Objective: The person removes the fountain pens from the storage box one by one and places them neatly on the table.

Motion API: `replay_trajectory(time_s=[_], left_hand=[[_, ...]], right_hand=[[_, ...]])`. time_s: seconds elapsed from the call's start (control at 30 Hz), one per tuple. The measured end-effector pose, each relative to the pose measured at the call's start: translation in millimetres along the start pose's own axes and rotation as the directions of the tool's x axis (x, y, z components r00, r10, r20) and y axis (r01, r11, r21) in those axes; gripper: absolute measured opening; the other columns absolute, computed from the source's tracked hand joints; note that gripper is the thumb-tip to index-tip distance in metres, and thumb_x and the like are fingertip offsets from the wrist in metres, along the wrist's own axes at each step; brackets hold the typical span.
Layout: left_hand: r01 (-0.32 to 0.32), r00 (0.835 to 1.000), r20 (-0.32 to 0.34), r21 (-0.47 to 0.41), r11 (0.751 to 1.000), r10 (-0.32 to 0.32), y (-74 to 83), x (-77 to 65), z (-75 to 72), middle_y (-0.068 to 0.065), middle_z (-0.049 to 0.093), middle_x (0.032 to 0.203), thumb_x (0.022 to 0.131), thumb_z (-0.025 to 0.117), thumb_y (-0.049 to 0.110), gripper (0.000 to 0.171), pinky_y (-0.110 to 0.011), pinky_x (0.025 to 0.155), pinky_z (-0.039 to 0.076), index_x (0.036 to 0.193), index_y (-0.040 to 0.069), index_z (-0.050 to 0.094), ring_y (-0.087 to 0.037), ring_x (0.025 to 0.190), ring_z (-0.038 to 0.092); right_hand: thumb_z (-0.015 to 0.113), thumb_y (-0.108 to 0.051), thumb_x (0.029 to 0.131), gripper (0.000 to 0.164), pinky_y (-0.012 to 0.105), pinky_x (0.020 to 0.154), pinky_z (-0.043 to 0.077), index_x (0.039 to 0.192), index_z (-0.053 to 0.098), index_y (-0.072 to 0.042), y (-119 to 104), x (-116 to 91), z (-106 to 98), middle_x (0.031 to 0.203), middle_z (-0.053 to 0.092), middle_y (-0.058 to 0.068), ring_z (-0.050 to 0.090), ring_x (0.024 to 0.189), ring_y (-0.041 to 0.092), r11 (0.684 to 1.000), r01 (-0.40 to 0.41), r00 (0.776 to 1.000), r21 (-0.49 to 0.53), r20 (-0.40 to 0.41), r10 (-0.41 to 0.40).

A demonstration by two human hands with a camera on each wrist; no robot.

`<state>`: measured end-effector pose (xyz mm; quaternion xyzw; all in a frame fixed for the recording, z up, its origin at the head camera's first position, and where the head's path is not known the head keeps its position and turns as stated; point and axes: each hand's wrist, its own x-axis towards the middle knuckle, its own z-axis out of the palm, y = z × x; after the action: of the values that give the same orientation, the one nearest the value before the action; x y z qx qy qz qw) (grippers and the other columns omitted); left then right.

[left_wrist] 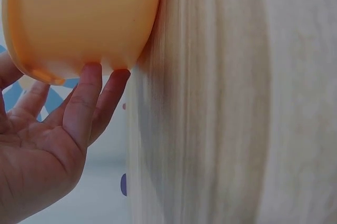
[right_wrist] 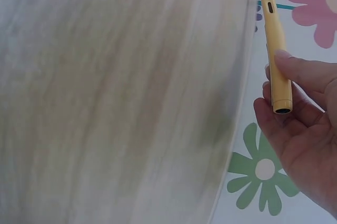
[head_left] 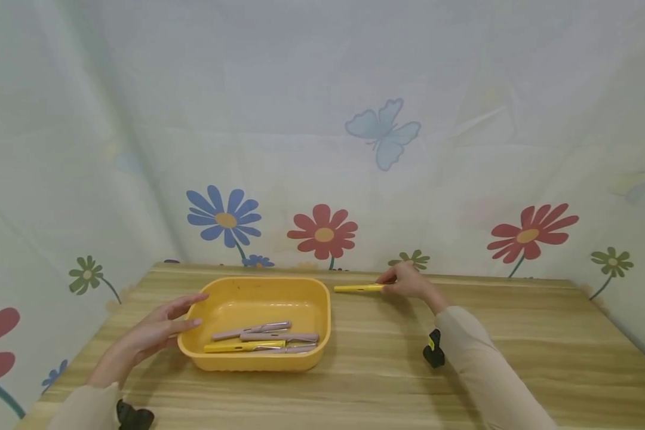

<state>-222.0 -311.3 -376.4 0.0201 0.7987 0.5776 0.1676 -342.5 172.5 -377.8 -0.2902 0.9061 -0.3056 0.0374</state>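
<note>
A wooden table (head_left: 376,382) bears a yellow tub (head_left: 258,362). At its left side, the left hand (head_left: 153,329) rests loosely extended fingers against it, apparently steadying it; to its right, the right hand (head_left: 408,282) pinches a yellow pen (head_left: 357,288) near one end.

L hand (left_wrist: 45,155) | fingertips (left_wrist: 91,72) agst yel tub (left_wrist: 84,18) wall | tub on wd tbl (left_wrist: 210,108)

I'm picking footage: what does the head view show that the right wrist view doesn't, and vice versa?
Only head: the rounded yellow plastic basin, its yellow and pinkish pens, the left hand.
Only right wrist: the dark, round end of the slim yellow pen.
Both: that pen, the right hand pinching it, wood-grain tabletop, floral white backdrop.
</note>
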Motion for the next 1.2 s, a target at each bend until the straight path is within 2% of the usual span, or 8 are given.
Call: replay_trajectory(time_s=[0.13, 0.37, 0.67, 0.93, 1.2], left_hand=[[-0.002, 1.000, 0.006, 0.002, 1.000, 0.002, -0.6, 2.0, -0.2, -0.028, -0.003, 0.148, 0.090, 0.056, 0.020, 0.067, -0.041, 0.085, 0.051, 0.144, 0.007, 0.019, -0.049, 0.131, 0.017], [0.000, 1.000, 0.005, -0.006, 1.000, 0.000, -0.4, 0.1, -0.5, -0.028, -0.003, 0.148, 0.089, 0.056, 0.020, 0.068, -0.041, 0.085, 0.051, 0.144, 0.007, 0.018, -0.050, 0.131, 0.017], [-0.001, 1.000, 0.013, 0.008, 1.000, 0.001, -1.0, -0.7, -2.8, -0.029, -0.004, 0.148, 0.090, 0.055, 0.020, 0.066, -0.041, 0.085, 0.051, 0.144, 0.006, 0.018, -0.050, 0.131, 0.017], [-0.008, 1.000, 0.023, 0.001, 1.000, 0.008, 0.9, 1.0, -2.4, -0.030, -0.004, 0.147, 0.090, 0.055, 0.020, 0.067, -0.042, 0.085, 0.051, 0.144, 0.006, 0.018, -0.050, 0.130, 0.017], [-0.005, 1.000, 0.017, 0.004, 1.000, 0.005, 0.7, -0.5, -0.4, -0.029, -0.003, 0.148, 0.090, 0.054, 0.020, 0.066, -0.042, 0.085, 0.051, 0.143, 0.006, 0.019, -0.050, 0.130, 0.018]], right_hand=[[0.065, -0.002, 0.079, 0.019, 0.032, 0.074, 0.054, 0.095, 0.067, 0.008, 2, 3, 2, 0.091, 0.069, 0.019, 0.066, 0.084, 0.024, 1.000, -0.012, 1.000, 0.002, 0.008, 0.012], [0.069, -0.005, 0.076, 0.019, 0.025, 0.072, 0.052, 0.094, 0.070, 0.002, 6, 8, 10, 0.090, 0.070, 0.014, 0.063, 0.080, 0.014, 0.999, 0.004, 0.999, -0.043, 0.037, -0.003], [0.069, -0.003, 0.076, 0.019, 0.026, 0.072, 0.053, 0.093, 0.070, 0.004, 7, 10, 12, 0.089, 0.070, 0.015, 0.065, 0.082, 0.018, 0.999, 0.028, 0.999, -0.028, 0.044, -0.027], [0.069, -0.002, 0.075, 0.019, 0.025, 0.071, 0.052, 0.093, 0.070, 0.004, 11, 9, 12, 0.089, 0.070, 0.015, 0.063, 0.080, 0.013, 1.000, 0.008, 0.998, -0.016, 0.061, -0.007], [0.068, -0.002, 0.076, 0.019, 0.019, 0.064, 0.048, 0.094, 0.069, 0.003, 7, 8, 12, 0.091, 0.070, 0.015, 0.058, 0.075, 0.007, 1.000, -0.009, 0.997, 0.000, 0.077, 0.009]])
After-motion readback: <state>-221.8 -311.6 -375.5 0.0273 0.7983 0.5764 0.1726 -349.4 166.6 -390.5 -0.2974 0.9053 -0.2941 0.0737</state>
